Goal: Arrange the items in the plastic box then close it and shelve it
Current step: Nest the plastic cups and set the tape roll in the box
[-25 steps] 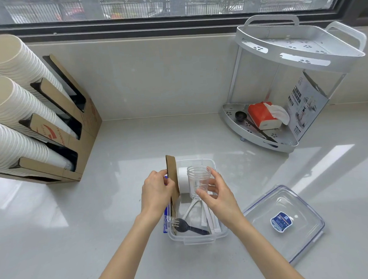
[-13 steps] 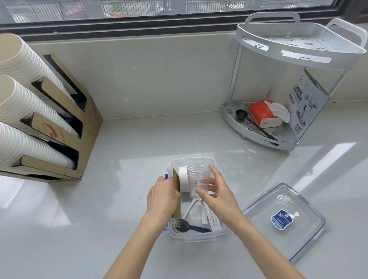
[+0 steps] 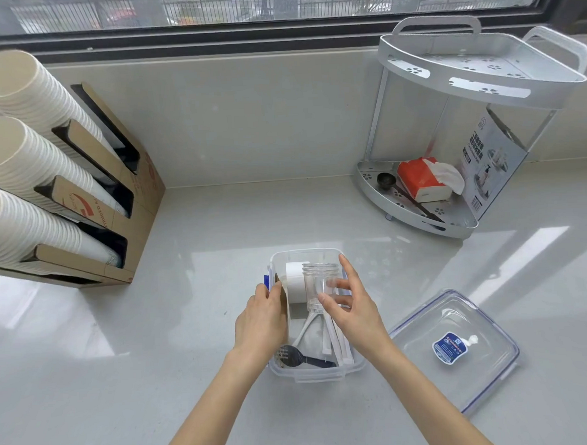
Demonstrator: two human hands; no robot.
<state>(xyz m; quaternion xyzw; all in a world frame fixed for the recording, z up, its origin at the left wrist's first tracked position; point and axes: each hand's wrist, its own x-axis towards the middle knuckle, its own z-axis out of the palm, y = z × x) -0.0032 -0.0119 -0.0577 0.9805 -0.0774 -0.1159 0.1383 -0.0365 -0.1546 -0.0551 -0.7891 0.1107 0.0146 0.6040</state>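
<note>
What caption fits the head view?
Both hands arrange a clear plastic cup and brown card in the open plastic box, lid alongside.

Between the hands (image 3: 262,322), a clear plastic box (image 3: 313,376) with blue clips holds a white roll (image 3: 295,281) and a black fork (image 3: 293,355). Right of them, the see-through lid (image 3: 463,322) shows a blue label on the pale grey bench (image 3: 155,351).

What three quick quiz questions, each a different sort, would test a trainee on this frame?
1. True or false: the clear rectangular lid with a blue label is on the clear plastic box.
2. Which hand touches the clear plastic jar?
3. The black plastic fork lies: A) in the box, B) on the white two-tier corner rack.

Key: 1 false, it lies on the counter beside the box; 2 right hand; 3 A.
</note>
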